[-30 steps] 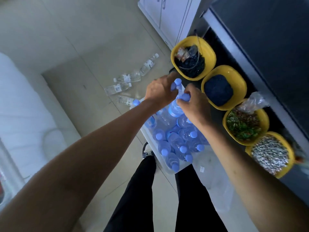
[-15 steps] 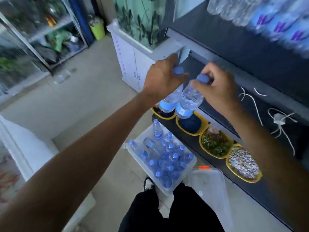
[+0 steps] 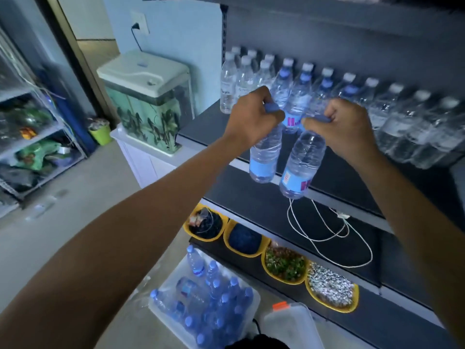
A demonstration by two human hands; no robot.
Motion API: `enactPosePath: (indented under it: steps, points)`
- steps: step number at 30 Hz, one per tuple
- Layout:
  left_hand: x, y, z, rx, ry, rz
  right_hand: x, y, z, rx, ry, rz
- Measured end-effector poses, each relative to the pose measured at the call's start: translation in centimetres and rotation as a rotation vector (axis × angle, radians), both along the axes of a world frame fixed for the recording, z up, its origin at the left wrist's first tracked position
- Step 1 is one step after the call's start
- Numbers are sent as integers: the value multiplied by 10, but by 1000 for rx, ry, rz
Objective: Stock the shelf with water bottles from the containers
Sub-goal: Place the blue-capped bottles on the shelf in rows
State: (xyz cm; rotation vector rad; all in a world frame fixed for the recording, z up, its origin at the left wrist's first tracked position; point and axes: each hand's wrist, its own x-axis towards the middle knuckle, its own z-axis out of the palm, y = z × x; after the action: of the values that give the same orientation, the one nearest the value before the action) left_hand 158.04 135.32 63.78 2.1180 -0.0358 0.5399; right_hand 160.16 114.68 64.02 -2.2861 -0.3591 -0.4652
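Observation:
My left hand (image 3: 254, 114) grips a clear water bottle (image 3: 264, 154) by its blue cap. My right hand (image 3: 344, 124) grips a second water bottle (image 3: 302, 165) the same way. Both bottles hang in front of the dark shelf (image 3: 201, 127), just before its front edge. On that shelf stands a row of bottles (image 3: 392, 122), several deep at the left end. Down on the floor, a clear container (image 3: 163, 280) holds several blue-capped bottles.
Yellow bowls (image 3: 229, 241) of goods line the lowest shelf, below a shelf with a white cord (image 3: 329, 238). A clear lid (image 3: 292, 326) lies by the container. A fish tank (image 3: 148, 104) on a white cabinet stands left of the shelf; a rack (image 3: 30, 137) is far left.
Both hands lifted a bottle each out of the floor container and raised them up to the level of the shelf holding the bottle row.

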Motion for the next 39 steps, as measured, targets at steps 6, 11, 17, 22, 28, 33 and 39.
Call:
enactPosePath:
  steps: [6,11,17,22,28,33,39]
  points:
    - [57,-61,-12,-29,46,-95,39,-73,-3,-58,15,-150]
    - [96,-99,-33,80,73,-164,72,-113,-18,-152,156,-288]
    - [128,-123,-40,154,49,-238,98,-133,-26,-266,214,-316]
    - [130,-118,-45,202,-24,-276,99,-143,-25,-440,274,-155]
    - [100,-120,-86,-231,8,-389,84,-156,-64,60,476,131]
    - [71,-128,-157,-229,196,-128,71,-160,-144,207,498,127]
    - [74,-146,-180,-79,299,73,59,-156,-191,154,327,-83]
